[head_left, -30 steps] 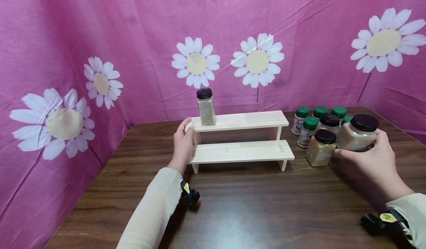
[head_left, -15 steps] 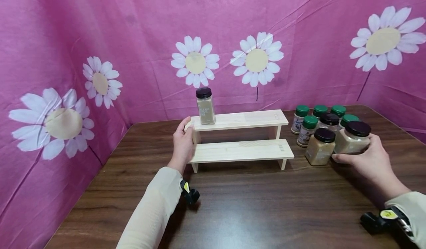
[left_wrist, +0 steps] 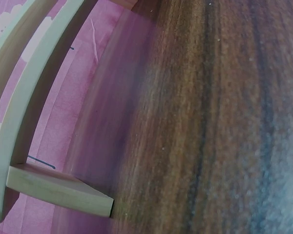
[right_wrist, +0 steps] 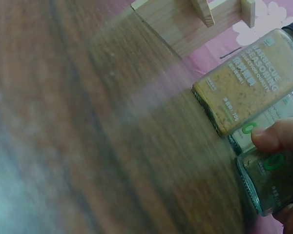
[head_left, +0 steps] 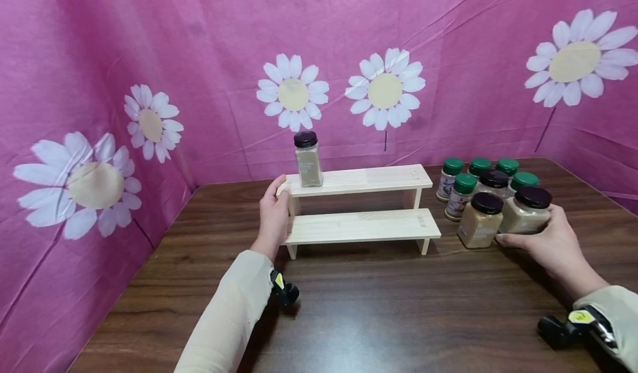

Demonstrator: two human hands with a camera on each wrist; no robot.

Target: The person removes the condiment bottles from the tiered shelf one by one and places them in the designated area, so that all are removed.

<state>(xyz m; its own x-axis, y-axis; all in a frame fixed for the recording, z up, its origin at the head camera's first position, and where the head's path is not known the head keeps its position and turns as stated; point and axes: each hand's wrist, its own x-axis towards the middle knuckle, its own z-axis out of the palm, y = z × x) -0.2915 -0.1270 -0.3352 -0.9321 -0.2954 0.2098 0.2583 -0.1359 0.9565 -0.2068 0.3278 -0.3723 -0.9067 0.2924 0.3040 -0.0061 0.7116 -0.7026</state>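
Note:
My left hand (head_left: pixel 273 216) holds the left end of a two-tier wooden rack (head_left: pixel 361 228), thumb at the upper tier's edge. On that tier stands a square glass spice jar (head_left: pixel 309 167) with a black lid. At the right, my right hand (head_left: pixel 562 245) grips a black-lidded seasoning jar (head_left: pixel 523 218) low at the table. The right wrist view shows this seasoning jar (right_wrist: pixel 268 180) between thumb (right_wrist: pixel 276 136) and fingers, its base by the tabletop. Just left of it is a barbecue seasoning jar (head_left: pixel 479 226), its printed label readable in the right wrist view.
Several green-capped shakers (head_left: pixel 457 198) and another black-lidded jar (head_left: pixel 493 180) cluster behind the two front jars, right of the rack. Wood-grain table (head_left: pixel 379 312) reaches to a pink daisy-print cloth (head_left: pixel 224 85) hanging behind and at both sides.
My right hand has lowered the seasoning jar, moving it slightly left beside the barbecue seasoning jar; a green cap behind it shows more. My left hand and the rack stay put.

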